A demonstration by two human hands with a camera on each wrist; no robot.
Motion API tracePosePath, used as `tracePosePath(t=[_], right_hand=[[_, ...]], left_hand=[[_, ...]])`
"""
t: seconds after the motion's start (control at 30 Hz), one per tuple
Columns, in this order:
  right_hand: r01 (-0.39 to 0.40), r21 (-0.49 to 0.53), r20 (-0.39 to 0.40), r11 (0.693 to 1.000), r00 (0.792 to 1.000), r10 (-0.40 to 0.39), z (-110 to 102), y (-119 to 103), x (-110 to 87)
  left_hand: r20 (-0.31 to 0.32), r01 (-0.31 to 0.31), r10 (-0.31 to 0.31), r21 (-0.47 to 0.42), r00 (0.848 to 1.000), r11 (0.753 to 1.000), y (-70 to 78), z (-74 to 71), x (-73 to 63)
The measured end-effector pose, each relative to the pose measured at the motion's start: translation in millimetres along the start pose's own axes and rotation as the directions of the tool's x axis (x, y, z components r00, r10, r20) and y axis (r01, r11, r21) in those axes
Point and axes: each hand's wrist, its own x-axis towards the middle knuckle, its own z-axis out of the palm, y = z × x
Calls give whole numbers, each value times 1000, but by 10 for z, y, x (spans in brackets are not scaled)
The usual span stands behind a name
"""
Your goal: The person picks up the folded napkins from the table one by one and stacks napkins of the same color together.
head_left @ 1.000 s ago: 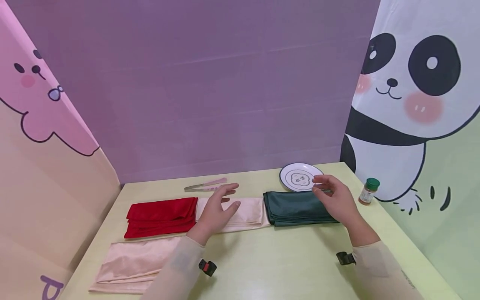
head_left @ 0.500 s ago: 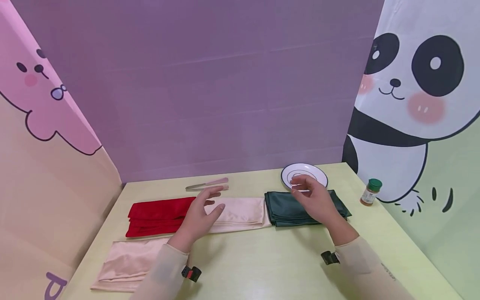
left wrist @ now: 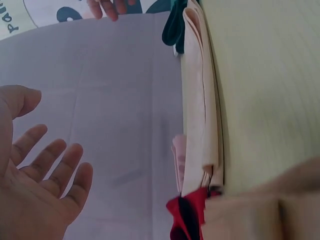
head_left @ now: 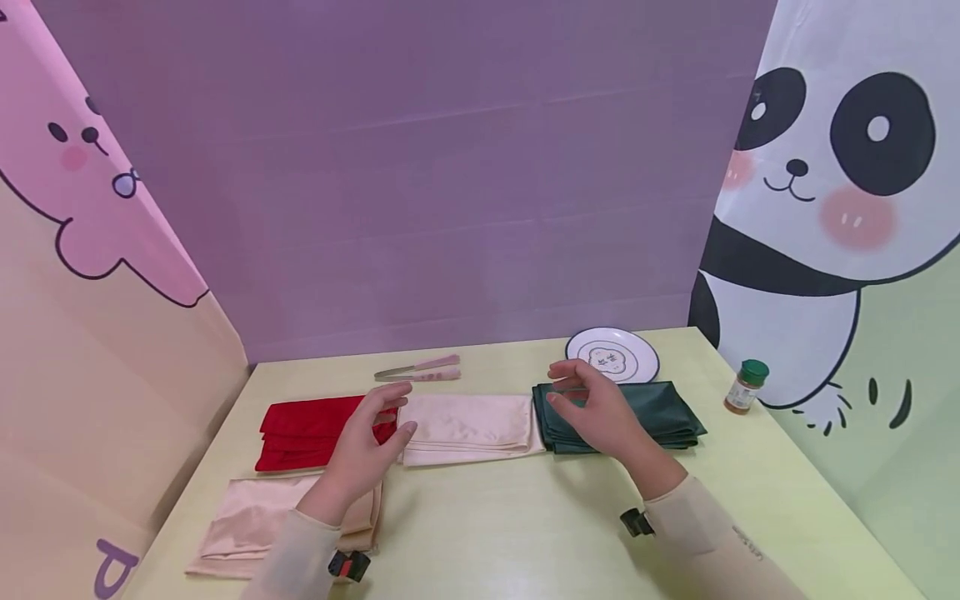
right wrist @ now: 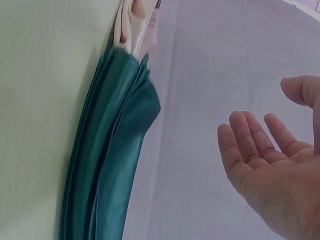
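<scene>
My left hand (head_left: 360, 454), empty and with fingers loosely bent, hovers over the right end of a folded red satin cloth (head_left: 303, 433). Below its wrist lies a folded pink satin cloth (head_left: 255, 508), with a tan folded part (head_left: 366, 518) at its right end, partly hidden by the forearm. Holding nothing, my right hand (head_left: 600, 412) is above the left part of a folded dark green cloth (head_left: 663, 408). Between the hands a folded cream cloth (head_left: 468, 425) lies flat. Both wrist views show relaxed fingers apart from the cloths.
Behind the cream cloth lie tongs (head_left: 420, 369) with pink handles. A white plate (head_left: 643, 358) with a dark rim sits at the back, partly behind the right hand. A small green-capped jar (head_left: 746, 387) stands near the right edge. Printed walls enclose the table (head_left: 495, 533).
Both hands have moved left; the left one is also lower. The left hand has passed from the cream cloth to the red one, uncovering the tan part. The cloths lie as before.
</scene>
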Motion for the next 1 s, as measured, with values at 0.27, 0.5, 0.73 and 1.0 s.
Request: tracePosePath(t=[0.27,0.5,0.73,1.0], right_hand=[[18,59,42,998,999,-20,225,-137,26],[3,92,77,996,997,-10,431,-232,43],[13,107,123,994,992,-26,614,-307,49],[29,94,150,995,988,-43,785,-353,94]], left_hand=[[-30,22,-21,27,999,999,-77,-246,-173],[-52,54,-50,72,997,996,-138,-413,-325],[-76,78,-70,106,995,991,-217,-578,-450],[-102,77,-64,133,993,988,-301,-806,-535]])
